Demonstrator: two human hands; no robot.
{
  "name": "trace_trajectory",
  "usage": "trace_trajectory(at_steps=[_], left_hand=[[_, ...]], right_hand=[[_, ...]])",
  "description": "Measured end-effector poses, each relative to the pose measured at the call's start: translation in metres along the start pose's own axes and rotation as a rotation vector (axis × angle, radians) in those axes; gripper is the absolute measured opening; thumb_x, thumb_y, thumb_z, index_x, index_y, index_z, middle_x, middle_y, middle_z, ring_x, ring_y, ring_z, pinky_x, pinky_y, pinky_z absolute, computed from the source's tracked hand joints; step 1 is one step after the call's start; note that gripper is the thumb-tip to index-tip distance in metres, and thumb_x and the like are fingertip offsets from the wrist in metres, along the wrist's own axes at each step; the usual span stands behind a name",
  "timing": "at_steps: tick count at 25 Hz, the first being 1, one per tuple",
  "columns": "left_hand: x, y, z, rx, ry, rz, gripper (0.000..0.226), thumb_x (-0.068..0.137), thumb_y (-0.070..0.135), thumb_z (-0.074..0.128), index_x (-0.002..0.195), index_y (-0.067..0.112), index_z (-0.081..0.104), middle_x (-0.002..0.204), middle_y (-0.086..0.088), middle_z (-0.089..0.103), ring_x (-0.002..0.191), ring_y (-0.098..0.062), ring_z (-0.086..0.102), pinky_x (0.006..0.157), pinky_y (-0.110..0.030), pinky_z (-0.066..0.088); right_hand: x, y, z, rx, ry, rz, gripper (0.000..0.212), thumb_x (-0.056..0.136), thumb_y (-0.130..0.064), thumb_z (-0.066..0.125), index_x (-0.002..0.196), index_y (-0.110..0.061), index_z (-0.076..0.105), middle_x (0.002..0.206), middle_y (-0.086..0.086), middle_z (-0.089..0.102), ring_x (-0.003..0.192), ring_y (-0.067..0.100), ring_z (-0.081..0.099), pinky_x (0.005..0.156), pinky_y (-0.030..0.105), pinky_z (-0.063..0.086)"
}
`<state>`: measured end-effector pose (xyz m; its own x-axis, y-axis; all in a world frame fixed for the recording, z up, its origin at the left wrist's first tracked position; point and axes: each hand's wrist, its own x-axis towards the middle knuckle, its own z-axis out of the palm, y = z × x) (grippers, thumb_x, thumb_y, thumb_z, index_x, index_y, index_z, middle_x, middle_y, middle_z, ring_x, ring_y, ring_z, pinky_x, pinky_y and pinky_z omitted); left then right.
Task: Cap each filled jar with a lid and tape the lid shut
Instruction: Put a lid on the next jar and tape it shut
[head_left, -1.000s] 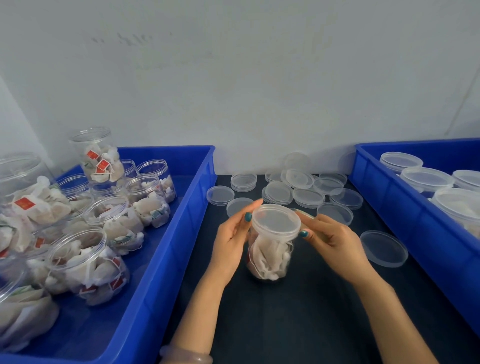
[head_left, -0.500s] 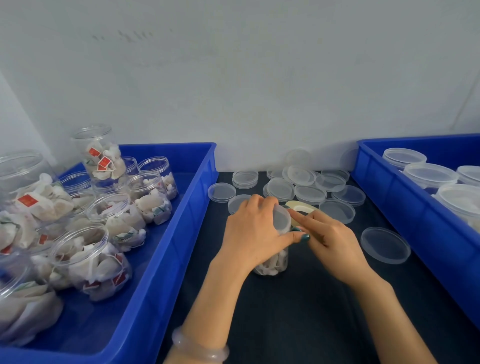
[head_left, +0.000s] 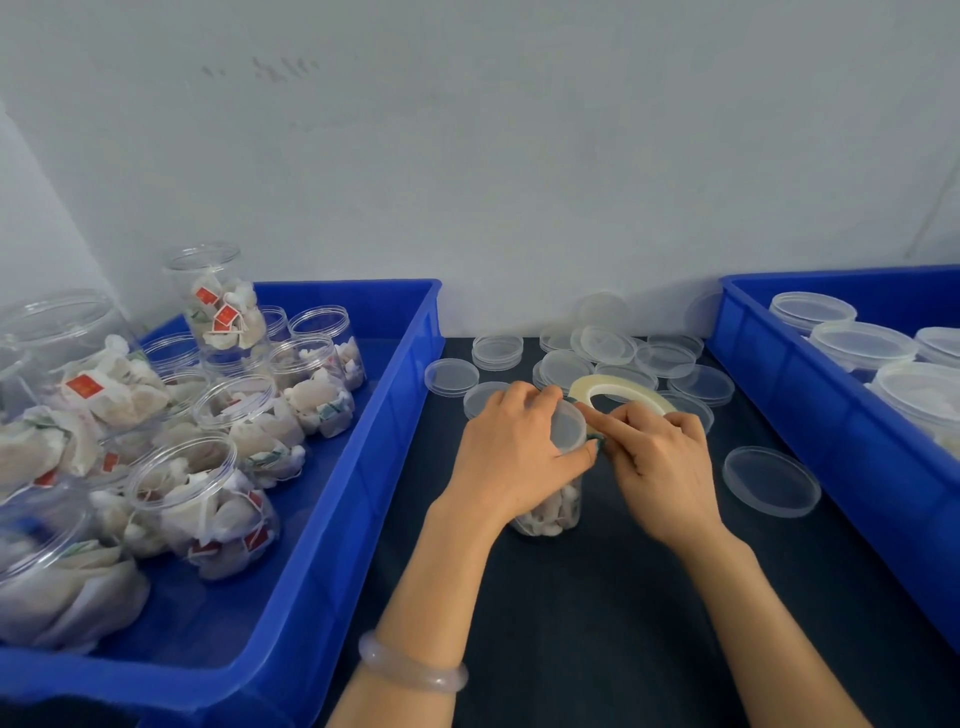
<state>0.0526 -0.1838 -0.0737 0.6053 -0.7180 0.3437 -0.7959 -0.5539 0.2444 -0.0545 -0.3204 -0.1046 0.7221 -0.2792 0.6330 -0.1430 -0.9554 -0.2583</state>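
Observation:
A clear jar (head_left: 550, 512) filled with white tea bags stands upright on the dark table, capped with a translucent lid (head_left: 566, 431). My left hand (head_left: 511, 452) grips the jar's top, fingers curled over the lid's far rim and thumb on its near edge. My right hand (head_left: 657, 460) holds a pale yellow tape roll (head_left: 618, 391) just right of the lid, its index finger stretched to the lid's rim. Whether tape sticks to the lid is hidden by the fingers.
A blue bin (head_left: 332, 519) on the left holds several open filled jars (head_left: 208, 499). Loose lids (head_left: 597, 358) lie scattered behind the jar, one lid (head_left: 771, 480) to its right. A second blue bin (head_left: 810, 415) at right holds capped jars (head_left: 862, 345).
My left hand went from the jar's side to on top of the lid. My right hand picked up the tape roll and brought it to the lid's right edge.

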Motion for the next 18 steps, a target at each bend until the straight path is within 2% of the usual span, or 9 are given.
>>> trace_trajectory(at_steps=[3, 6, 9, 15, 17, 18], left_hand=[[0.0, 0.0, -0.001, -0.045, -0.004, -0.031, 0.07, 0.086, 0.061, 0.054, 0.144, 0.024, 0.043, 0.137, 0.001, 0.048, 0.124, -0.02, 0.046, 0.086, -0.035, 0.043], [-0.003, 0.014, 0.002, -0.022, 0.086, -0.091, 0.066, 0.08, 0.06, 0.058, 0.134, 0.024, 0.052, 0.126, 0.002, 0.054, 0.115, -0.02, 0.051, 0.074, -0.031, 0.038], [-0.002, 0.027, 0.003, 0.012, 0.16, -0.126, 0.061, 0.076, 0.06, 0.061, 0.125, 0.023, 0.058, 0.117, 0.003, 0.059, 0.108, -0.019, 0.052, 0.068, -0.029, 0.034], [-0.001, 0.031, 0.003, 0.011, 0.161, -0.135, 0.058, 0.079, 0.059, 0.06, 0.123, 0.022, 0.059, 0.117, 0.001, 0.06, 0.107, -0.019, 0.054, 0.068, -0.029, 0.034], [-0.002, 0.032, -0.003, 0.009, 0.137, -0.148, 0.055, 0.078, 0.059, 0.06, 0.121, 0.023, 0.06, 0.117, 0.003, 0.059, 0.107, -0.019, 0.054, 0.068, -0.029, 0.034], [-0.005, 0.034, -0.003, -0.014, 0.136, -0.139, 0.052, 0.075, 0.059, 0.06, 0.115, 0.026, 0.061, 0.114, 0.005, 0.059, 0.105, -0.019, 0.054, 0.067, -0.03, 0.034]], right_hand=[[0.004, 0.001, 0.0, -0.044, 0.009, -0.048, 0.046, 0.088, -0.007, 0.056, 0.125, -0.031, 0.068, 0.086, -0.004, 0.063, 0.079, 0.022, 0.059, 0.077, 0.04, 0.035], [0.008, 0.005, -0.004, -0.115, 0.023, -0.036, 0.046, 0.087, -0.013, 0.049, 0.123, -0.032, 0.069, 0.084, -0.004, 0.063, 0.075, 0.023, 0.059, 0.077, 0.041, 0.035], [0.009, 0.006, -0.006, -0.204, -0.001, -0.027, 0.047, 0.089, -0.017, 0.045, 0.126, -0.037, 0.067, 0.08, -0.004, 0.06, 0.072, 0.023, 0.058, 0.079, 0.04, 0.028], [0.02, 0.013, -0.01, -0.278, -0.025, -0.116, 0.048, 0.092, -0.024, 0.036, 0.122, -0.043, 0.068, 0.071, -0.006, 0.054, 0.064, 0.02, 0.054, 0.075, 0.036, 0.019], [0.027, 0.013, -0.006, -0.3, -0.072, -0.107, 0.047, 0.094, -0.023, 0.036, 0.125, -0.043, 0.065, 0.076, -0.005, 0.059, 0.069, 0.022, 0.056, 0.076, 0.036, 0.018], [0.031, 0.023, -0.007, -0.326, -0.111, -0.057, 0.046, 0.098, -0.023, 0.037, 0.13, -0.046, 0.061, 0.086, -0.005, 0.063, 0.078, 0.022, 0.058, 0.08, 0.037, 0.02]])
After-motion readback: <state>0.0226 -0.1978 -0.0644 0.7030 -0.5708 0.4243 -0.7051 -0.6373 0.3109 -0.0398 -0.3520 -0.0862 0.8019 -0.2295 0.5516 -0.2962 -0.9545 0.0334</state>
